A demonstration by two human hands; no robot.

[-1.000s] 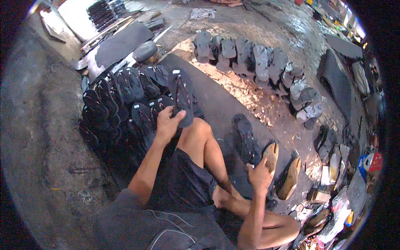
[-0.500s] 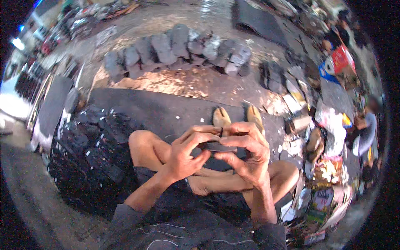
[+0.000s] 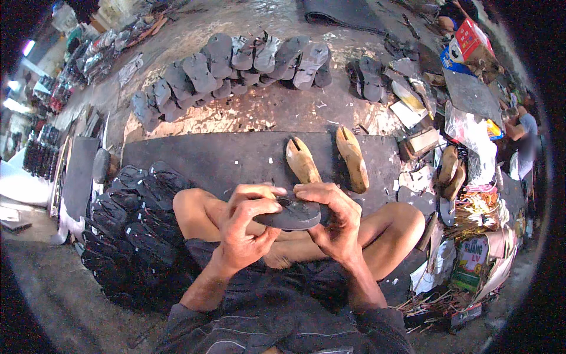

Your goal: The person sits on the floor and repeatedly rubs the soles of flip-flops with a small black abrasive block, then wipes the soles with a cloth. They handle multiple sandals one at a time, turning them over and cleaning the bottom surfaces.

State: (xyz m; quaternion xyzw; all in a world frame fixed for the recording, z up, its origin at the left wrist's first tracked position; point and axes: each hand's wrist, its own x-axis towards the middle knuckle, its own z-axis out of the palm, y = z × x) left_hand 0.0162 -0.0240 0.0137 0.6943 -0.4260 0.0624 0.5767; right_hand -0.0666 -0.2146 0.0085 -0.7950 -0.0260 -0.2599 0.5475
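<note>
In front of my crossed legs, both hands hold a black flip-flop sandal (image 3: 293, 217), its rounded edge turned toward me. My left hand (image 3: 244, 230) grips one end, with the thumb below and the fingers curled over the top. At the other end, my right hand (image 3: 336, 221) pinches the sandal between bent fingers and the thumb. My fingers partly cover its upper side and strap. Just beyond lie two wooden shoe lasts (image 3: 352, 160) on a dark mat (image 3: 203, 154), each with a slot at its tip.
Black sandals (image 3: 138, 233) are heaped beside my left knee. A curved row of grey-black sandals (image 3: 197, 74) stands past the mat, with a separate pair (image 3: 370, 79) to its right. Scraps, a cardboard box (image 3: 420, 143) and bags crowd the right, where another person (image 3: 523, 133) sits.
The sandal has turned, so more of its broad edge and top shows. My hands have shifted slightly left and lower around it. The whole view has moved, bringing the lasts into fuller sight.
</note>
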